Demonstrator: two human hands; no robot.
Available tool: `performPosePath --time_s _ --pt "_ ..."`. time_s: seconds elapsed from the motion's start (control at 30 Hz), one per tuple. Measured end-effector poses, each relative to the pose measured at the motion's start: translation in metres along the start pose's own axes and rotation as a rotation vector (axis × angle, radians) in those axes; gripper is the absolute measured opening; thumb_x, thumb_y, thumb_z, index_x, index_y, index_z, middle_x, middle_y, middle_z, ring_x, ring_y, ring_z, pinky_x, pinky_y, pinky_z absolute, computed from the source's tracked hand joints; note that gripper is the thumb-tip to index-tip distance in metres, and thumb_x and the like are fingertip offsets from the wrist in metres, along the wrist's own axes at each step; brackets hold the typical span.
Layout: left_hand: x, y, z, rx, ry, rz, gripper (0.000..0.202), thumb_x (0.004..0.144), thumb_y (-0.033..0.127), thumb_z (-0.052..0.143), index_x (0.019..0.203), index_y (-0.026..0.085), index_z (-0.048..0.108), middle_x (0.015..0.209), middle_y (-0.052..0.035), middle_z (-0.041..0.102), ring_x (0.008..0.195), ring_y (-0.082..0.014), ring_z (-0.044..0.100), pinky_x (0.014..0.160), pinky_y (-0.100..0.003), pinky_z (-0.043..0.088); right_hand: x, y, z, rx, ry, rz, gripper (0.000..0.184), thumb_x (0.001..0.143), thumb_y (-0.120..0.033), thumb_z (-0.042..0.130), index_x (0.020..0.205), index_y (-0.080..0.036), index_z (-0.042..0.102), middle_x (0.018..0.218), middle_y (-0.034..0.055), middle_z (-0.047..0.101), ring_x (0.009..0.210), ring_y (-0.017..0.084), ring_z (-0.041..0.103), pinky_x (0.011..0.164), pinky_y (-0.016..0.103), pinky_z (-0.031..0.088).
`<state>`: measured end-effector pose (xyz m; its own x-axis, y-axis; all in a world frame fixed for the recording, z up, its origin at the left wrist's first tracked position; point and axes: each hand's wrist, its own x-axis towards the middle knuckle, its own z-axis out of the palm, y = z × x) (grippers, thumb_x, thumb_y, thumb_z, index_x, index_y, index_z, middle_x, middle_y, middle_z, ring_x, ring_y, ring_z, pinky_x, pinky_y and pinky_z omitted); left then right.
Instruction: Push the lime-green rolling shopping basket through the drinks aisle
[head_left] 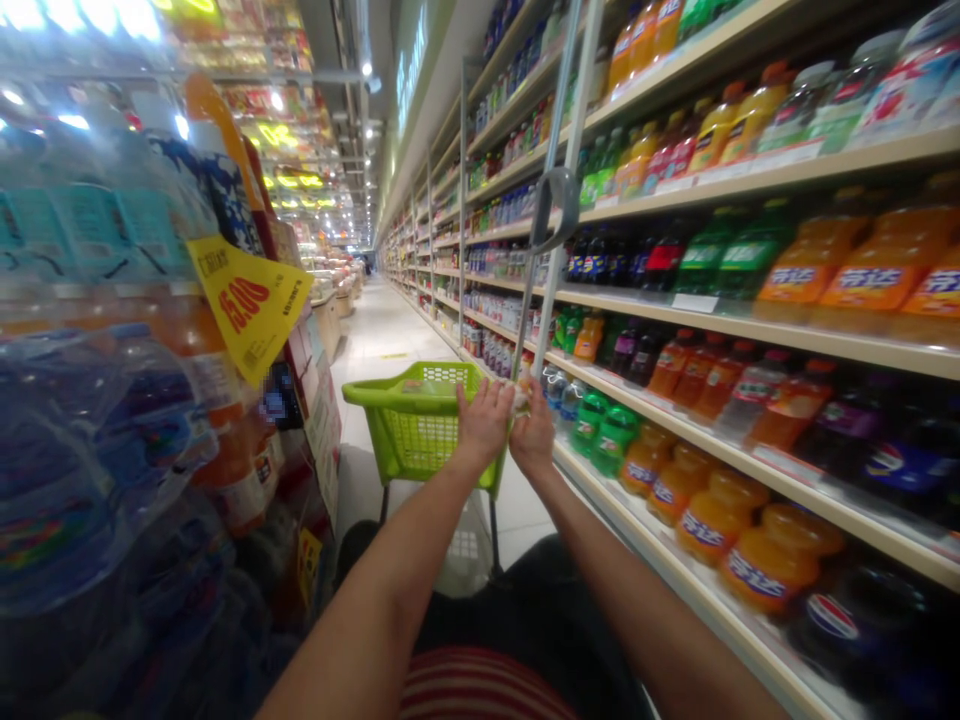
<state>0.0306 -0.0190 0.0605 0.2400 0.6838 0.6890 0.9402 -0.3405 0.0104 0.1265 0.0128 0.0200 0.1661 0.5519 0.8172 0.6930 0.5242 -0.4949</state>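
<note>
A lime-green shopping basket (420, 425) on a wheeled frame stands in the aisle ahead of me. Its tall grey handle (553, 210) rises from the near right corner. My left hand (484, 422) rests on the basket's near rim with its fingers stretched forward and holds nothing. Touching it on the right, my right hand (534, 438) has its fingers curled at the foot of the handle poles. A small pale thing shows between the two hands, and I cannot make it out.
Long shelves (750, 330) of soft drink bottles run along the right, close to my right arm. On the left stand stacked packs of large water bottles (97, 420) with a yellow price tag (251, 300). The pale tiled aisle (386, 335) runs straight ahead.
</note>
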Motion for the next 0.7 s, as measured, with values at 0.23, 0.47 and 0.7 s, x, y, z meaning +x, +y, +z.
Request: performPosePath --time_s 0.23,0.47,0.7 --pt "-0.010 -0.023 -0.005 0.052 0.007 0.102 0.040 0.089 0.021 0.034 0.127 0.030 0.045 0.133 -0.0053 0.049 0.130 -0.0210 0.034 0.107 -0.059 0.009 0.000 0.008 -0.004 0.023 0.033 -0.004 0.070 0.069 -0.006 0.030 0.139 -0.010 0.024 0.138 0.0128 0.040 0.123 0.021 0.042 0.101 0.041 0.037" --pt "-0.004 -0.043 -0.005 0.052 -0.002 -0.156 0.039 0.090 0.016 0.031 0.122 0.028 0.051 0.130 -0.0030 0.053 0.125 -0.0172 0.041 0.110 -0.052 0.006 -0.002 0.012 -0.005 0.051 0.011 0.064 0.070 0.069 -0.005 0.030 0.139 -0.010 0.023 0.138 0.0141 0.039 0.111 0.019 0.054 0.097 0.036 0.041" --pt "-0.001 0.001 0.001 0.007 -0.014 0.100 0.038 0.090 0.024 0.034 0.126 0.028 0.046 0.135 -0.0055 0.047 0.130 -0.0226 0.035 0.106 -0.061 0.009 -0.001 0.004 -0.007 -0.044 0.032 -0.029 0.064 0.073 -0.009 0.029 0.137 -0.012 0.027 0.134 0.0122 0.045 0.125 0.020 0.039 0.102 0.042 0.035"
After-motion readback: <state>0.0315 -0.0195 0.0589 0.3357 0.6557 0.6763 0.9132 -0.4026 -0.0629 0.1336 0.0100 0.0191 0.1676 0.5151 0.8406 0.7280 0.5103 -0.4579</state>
